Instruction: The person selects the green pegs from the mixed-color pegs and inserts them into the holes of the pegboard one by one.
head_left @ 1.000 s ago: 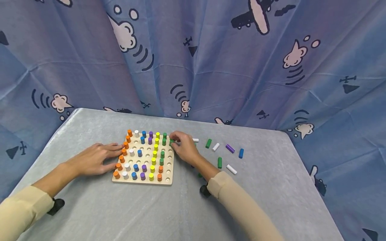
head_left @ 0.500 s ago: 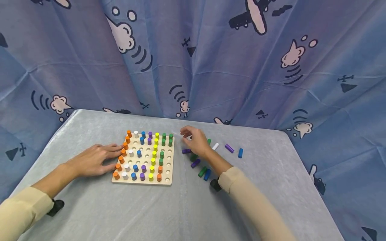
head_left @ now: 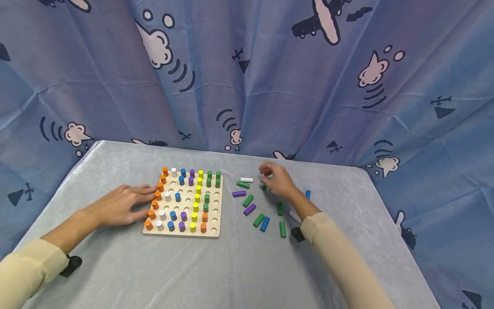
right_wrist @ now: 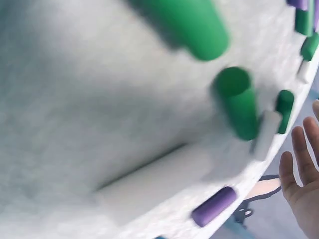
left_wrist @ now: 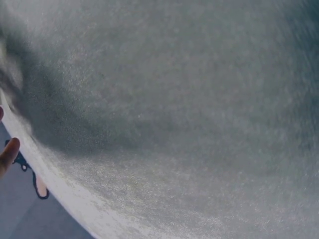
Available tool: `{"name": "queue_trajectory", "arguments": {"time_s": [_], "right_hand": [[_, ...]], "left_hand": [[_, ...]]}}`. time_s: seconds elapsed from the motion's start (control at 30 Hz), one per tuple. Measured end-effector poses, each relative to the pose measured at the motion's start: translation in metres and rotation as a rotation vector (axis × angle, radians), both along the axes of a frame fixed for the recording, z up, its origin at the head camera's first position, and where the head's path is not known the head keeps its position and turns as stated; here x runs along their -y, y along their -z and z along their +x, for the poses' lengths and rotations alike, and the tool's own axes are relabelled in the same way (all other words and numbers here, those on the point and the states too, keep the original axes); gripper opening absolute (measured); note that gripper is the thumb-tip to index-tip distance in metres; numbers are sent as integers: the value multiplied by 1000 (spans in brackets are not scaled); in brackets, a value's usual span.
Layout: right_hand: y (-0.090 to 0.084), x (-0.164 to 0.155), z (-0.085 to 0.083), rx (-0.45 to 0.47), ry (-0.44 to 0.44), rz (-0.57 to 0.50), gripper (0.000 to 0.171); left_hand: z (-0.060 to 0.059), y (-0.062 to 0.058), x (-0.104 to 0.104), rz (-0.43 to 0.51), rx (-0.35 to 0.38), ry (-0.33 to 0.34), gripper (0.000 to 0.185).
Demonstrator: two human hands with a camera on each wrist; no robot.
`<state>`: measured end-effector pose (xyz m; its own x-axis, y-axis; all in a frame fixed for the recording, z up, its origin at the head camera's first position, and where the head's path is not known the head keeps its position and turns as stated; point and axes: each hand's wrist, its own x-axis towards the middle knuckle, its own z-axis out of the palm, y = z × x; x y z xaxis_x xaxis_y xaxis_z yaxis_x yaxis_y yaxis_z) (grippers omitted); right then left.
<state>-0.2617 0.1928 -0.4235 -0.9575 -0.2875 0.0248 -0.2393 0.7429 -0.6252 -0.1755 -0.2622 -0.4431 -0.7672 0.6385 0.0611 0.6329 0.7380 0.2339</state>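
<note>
A wooden pegboard [head_left: 166, 234] lies on the table, with rows of orange, white, blue, purple, yellow and green pegs standing in it and several bare holes. My left hand [head_left: 121, 205] rests flat at the board's left edge, fingertips against the orange pegs [head_left: 158, 195]; only a fingertip [left_wrist: 11, 151] enters the left wrist view. Over the loose pegs, right of the board, hovers my right hand [head_left: 281, 182], fingers spread and nothing held. A green peg [head_left: 264, 187] lies just under its thumb. In the right wrist view, its relaxed fingers [right_wrist: 299, 154] stand beyond the pegs.
Loose pegs lie between board and right arm: a white peg [head_left: 246, 180], purple pegs [head_left: 249, 209], green pegs [head_left: 259, 220] and a blue peg [head_left: 264, 224]. My right forearm partly covers another white peg [head_left: 294, 216]. A patterned blue curtain [head_left: 247, 86] hangs behind the table.
My right hand has let go of a green peg, now standing in the second row of the board's right column, and has moved right over the loose pegs. The left hand stays put.
</note>
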Motion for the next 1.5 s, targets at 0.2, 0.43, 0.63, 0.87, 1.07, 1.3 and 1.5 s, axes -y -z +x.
{"name": "queue_trajectory", "arguments": {"time_s": [0.2, 0.43, 0.63, 0.87, 1.07, 1.3, 1.5], "right_hand": [[13, -16, 0, -15, 7, 20, 31], [22, -23, 2, -12, -19, 7, 31], [24, -23, 1, -18, -29, 1, 31], [24, -22, 1, -10, -11, 25, 30], [25, -22, 1, -20, 1, 14, 27], [24, -23, 3, -31, 19, -3, 20], [24, -24, 6, -17, 50, -61, 19]], "left_hand": [[0, 1, 1, 5, -8, 5, 54], [0, 2, 2, -9, 7, -4, 55], [0, 1, 1, 0, -2, 1, 54], [-1, 2, 1, 2, 0, 0, 53], [-1, 2, 1, 1, 2, -2, 53], [-1, 1, 1, 3, 5, -4, 54], [-1, 3, 2, 2, 8, -7, 54]]}}
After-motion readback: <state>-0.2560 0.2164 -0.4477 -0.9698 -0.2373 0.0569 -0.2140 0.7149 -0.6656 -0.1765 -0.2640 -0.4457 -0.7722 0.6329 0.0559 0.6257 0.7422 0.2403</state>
